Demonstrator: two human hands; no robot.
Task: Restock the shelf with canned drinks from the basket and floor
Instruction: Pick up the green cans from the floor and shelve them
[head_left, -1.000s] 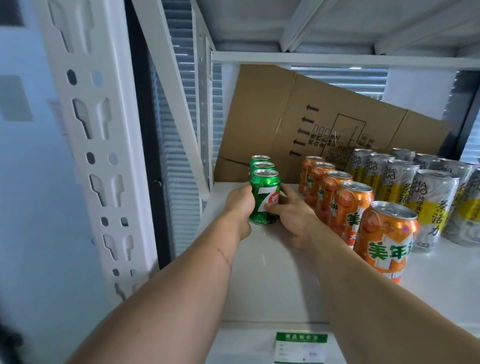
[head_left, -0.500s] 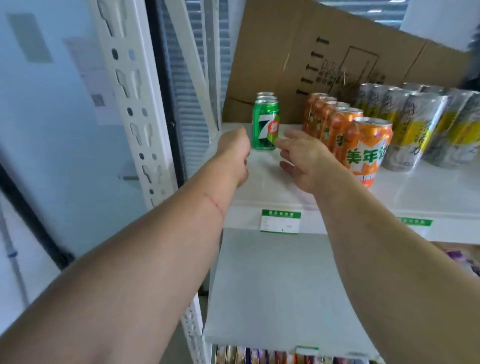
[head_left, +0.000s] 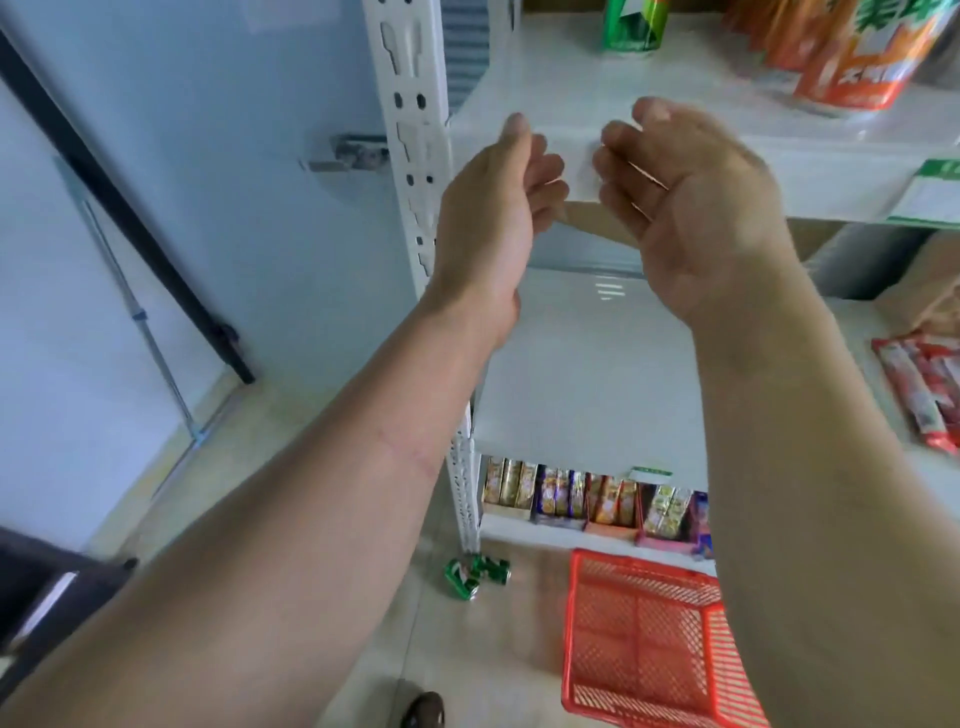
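Observation:
My left hand (head_left: 498, 202) and my right hand (head_left: 685, 202) hang in front of the white shelf's front edge (head_left: 831, 176), palms facing each other, fingers loosely curled, holding nothing. At the top of the view a green can (head_left: 631, 26) stands on the shelf, left of an orange can (head_left: 872, 57). Down on the floor lie two green cans (head_left: 475, 574) next to the shelf's post. The red basket (head_left: 644, 639) sits on the floor to their right; the part I see holds nothing.
A white perforated upright post (head_left: 415, 156) runs down the shelf's left side. The shelf below (head_left: 587, 374) is bare on the left, with red packets (head_left: 919, 389) at its right. Snack boxes (head_left: 587, 493) line the lowest shelf. A door with a metal latch (head_left: 348, 156) stands left.
Both hands let go of the green can on the shelf and drew back past its front edge. My view tilted down, bringing the floor cans and the red basket into sight.

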